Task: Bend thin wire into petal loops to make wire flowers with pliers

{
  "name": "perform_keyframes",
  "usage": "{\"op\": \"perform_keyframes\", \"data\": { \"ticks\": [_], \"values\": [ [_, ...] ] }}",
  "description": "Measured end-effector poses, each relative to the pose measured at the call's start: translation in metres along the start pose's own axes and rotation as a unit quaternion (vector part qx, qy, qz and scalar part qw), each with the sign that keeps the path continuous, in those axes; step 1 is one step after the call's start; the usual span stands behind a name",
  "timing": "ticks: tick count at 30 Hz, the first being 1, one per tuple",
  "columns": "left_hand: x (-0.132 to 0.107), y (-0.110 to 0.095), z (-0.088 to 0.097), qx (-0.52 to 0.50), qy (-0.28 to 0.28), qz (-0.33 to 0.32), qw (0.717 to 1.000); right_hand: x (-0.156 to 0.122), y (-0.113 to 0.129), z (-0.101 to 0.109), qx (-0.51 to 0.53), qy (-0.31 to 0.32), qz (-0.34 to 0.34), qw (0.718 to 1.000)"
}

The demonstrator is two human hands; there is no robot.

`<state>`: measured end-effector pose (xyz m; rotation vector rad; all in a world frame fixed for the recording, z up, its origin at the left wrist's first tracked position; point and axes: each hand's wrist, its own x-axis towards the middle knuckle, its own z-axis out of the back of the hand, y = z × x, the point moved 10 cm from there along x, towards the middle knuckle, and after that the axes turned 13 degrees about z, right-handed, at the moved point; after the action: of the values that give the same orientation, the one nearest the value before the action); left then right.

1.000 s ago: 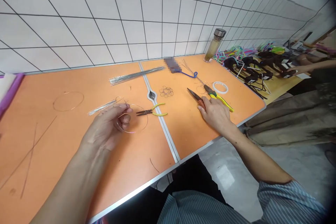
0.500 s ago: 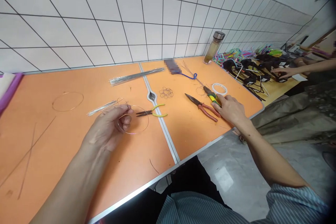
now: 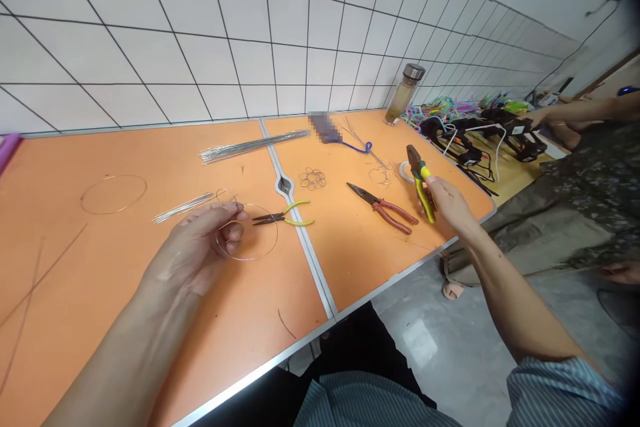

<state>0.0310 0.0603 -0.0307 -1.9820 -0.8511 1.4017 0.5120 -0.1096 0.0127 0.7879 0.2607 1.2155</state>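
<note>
My left hand (image 3: pixel 200 243) pinches a thin wire ring (image 3: pixel 249 240) just above the orange table (image 3: pixel 150 160), fingers closed on its left side. My right hand (image 3: pixel 447 203) is closed round the yellow handles of green-and-yellow pliers (image 3: pixel 420 183), lifted off the table with the jaws pointing up. Red-handled long-nose pliers (image 3: pixel 383 205) lie flat just left of that hand. Small yellow-handled pliers (image 3: pixel 283 215) lie beside the wire ring, near the table seam.
A bundle of straight wires (image 3: pixel 253 145), a shorter wire bunch (image 3: pixel 183 207), a loose wire ring (image 3: pixel 113 193), a small wire flower (image 3: pixel 313 179), a white tape roll (image 3: pixel 404 170) and a glass bottle (image 3: pixel 405 93). Another person's arm (image 3: pixel 575 110) reaches over cables at far right.
My right hand left the red-handled pliers, moved right to the green-and-yellow pliers and lifted them off the table. My left hand kept hold of the wire ring.
</note>
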Motion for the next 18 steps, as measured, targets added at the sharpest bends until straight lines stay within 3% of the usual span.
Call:
{"op": "perform_keyframes", "data": {
  "ticks": [4, 8, 11, 18],
  "values": [
    [0.001, 0.001, -0.001, 0.005, 0.005, 0.006, 1.000, -0.008, 0.019, -0.023, 0.210, 0.023, -0.044, 0.976],
    [-0.001, -0.001, -0.002, 0.001, 0.006, -0.007, 1.000, -0.018, 0.047, -0.054, 0.422, 0.048, -0.098, 0.900],
    [0.000, -0.003, -0.004, -0.003, 0.011, -0.011, 1.000, -0.021, 0.067, -0.070, 0.456, 0.076, -0.109, 0.880],
    [0.001, -0.006, -0.005, -0.021, 0.032, -0.032, 0.999, -0.018, 0.110, -0.099, 0.475, 0.159, -0.076, 0.862]
  ]
}}
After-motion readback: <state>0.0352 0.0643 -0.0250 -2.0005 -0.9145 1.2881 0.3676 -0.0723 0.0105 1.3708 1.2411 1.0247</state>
